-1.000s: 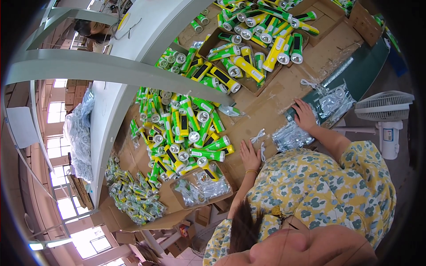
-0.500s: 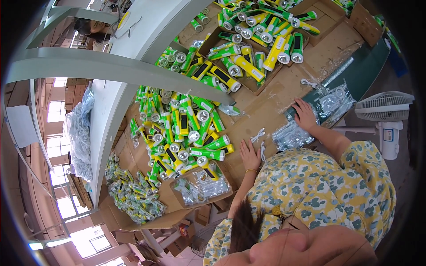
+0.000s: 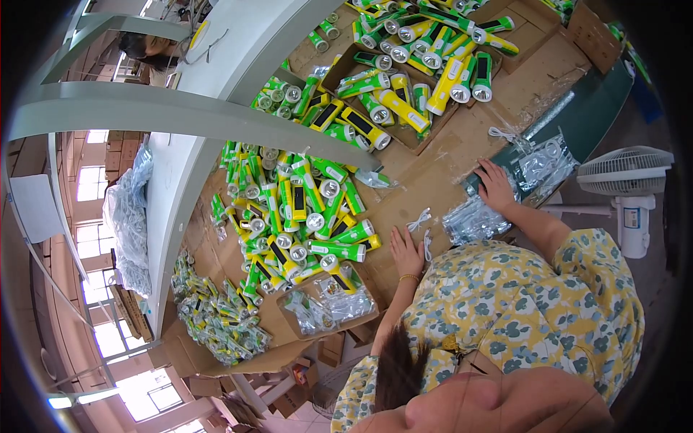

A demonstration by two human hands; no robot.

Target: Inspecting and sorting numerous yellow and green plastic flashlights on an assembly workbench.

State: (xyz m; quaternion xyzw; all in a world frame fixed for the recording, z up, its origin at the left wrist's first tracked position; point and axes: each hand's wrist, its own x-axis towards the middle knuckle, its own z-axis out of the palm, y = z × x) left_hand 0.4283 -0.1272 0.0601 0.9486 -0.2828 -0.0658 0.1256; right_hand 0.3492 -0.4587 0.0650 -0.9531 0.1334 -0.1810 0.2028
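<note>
My left hand (image 3: 408, 254) lies flat on the cardboard-covered table (image 3: 390, 206), fingers spread and nothing in it. Right beside its fingers are small bundled white cables (image 3: 419, 219). My right hand (image 3: 496, 186) also rests open, fingers stretched over the table, its palm side hidden. It lies at the edge of a pile of clear plastic bags (image 3: 476, 219) that seem to hold white cables. A heap of green and yellow flashlights (image 3: 317, 195) covers the table to the left of both hands.
More flashlights fill a cardboard box (image 3: 422, 148) at the back. A smaller box (image 3: 292, 328) of clear bags sits at the left, near bagged flashlights (image 3: 224, 317). A grey shelf frame (image 3: 180, 108) arches over the table. A white fan (image 3: 628, 173) stands right; another person (image 3: 155, 50) is beyond.
</note>
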